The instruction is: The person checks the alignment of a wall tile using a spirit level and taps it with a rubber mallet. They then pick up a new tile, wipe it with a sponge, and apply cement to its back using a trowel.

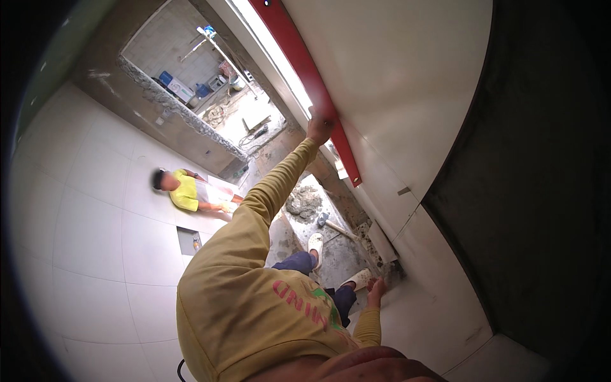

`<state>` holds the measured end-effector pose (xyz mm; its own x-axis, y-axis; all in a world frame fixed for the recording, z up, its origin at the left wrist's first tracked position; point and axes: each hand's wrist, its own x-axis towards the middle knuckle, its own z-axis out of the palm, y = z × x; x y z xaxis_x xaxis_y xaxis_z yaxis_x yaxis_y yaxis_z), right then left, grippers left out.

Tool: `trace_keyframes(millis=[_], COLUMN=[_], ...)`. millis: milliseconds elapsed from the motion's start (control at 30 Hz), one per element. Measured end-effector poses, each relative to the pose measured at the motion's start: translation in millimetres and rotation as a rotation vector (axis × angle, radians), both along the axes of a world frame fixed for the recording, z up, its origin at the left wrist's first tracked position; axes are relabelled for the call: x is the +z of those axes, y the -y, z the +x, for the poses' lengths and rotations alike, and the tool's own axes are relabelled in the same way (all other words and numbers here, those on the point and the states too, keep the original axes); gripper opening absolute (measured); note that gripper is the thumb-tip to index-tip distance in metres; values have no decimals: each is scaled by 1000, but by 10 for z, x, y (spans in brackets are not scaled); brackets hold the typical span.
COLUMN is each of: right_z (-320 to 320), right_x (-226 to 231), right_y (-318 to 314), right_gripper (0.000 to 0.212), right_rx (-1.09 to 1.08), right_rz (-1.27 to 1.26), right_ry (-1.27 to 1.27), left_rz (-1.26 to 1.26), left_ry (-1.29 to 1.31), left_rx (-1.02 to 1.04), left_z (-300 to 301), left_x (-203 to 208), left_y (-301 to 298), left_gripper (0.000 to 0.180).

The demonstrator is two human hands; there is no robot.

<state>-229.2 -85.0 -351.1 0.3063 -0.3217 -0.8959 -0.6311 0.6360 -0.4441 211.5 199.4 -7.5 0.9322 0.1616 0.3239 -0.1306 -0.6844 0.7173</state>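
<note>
A long red level (344, 149) lies against the large pale wall tile (394, 70) on the right, tilted across the picture. My left arm reaches far forward, and my left hand (320, 126) grips the level's edge partway along. Low on the right, my right hand (376, 290) is near the tiled wall with its fingers curled in. Whatever might be in those fingers is too small to make out. A small dark piece (404, 191) sits at a tile joint beyond the level's end.
A mallet (323, 219) with a wooden handle and a heap of wet mortar (303, 202) lie on the dirty floor by my feet. A co-worker in a yellow shirt (184, 191) is beside the tiled left wall (89, 242). A rough-edged opening shows buckets and tools beyond.
</note>
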Motion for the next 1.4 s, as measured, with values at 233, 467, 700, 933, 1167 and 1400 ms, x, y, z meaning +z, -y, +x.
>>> trace_keyframes(millis=[233,467,700,933,1167,1400], right_z=[-21,-71,50,-16,17,-67], right_x=[-3,-563,-403,-346,-376,-541], right_y=[-62,121,-33,-84,-73,45], right_gripper=[28,40,32,30,32,34], right_rx=[56,118,27,36,38,60], right_rz=[-16,-3,4,-33,-80,-94], right_ry=[-9,-3,15,42,43,5], left_rz=[50,-147,-7,-69,-111,-121], left_ry=[-129,-12,-40,67,-6,-21], left_rx=[98,17,-19,-61,-147,-77], left_z=[27,40,270,117,207,201], left_x=[-60,-4,-202,-95,-221,-395], left_y=[-231,95,-261,-81,-93,84], left_gripper=[51,55,67,65,62,61])
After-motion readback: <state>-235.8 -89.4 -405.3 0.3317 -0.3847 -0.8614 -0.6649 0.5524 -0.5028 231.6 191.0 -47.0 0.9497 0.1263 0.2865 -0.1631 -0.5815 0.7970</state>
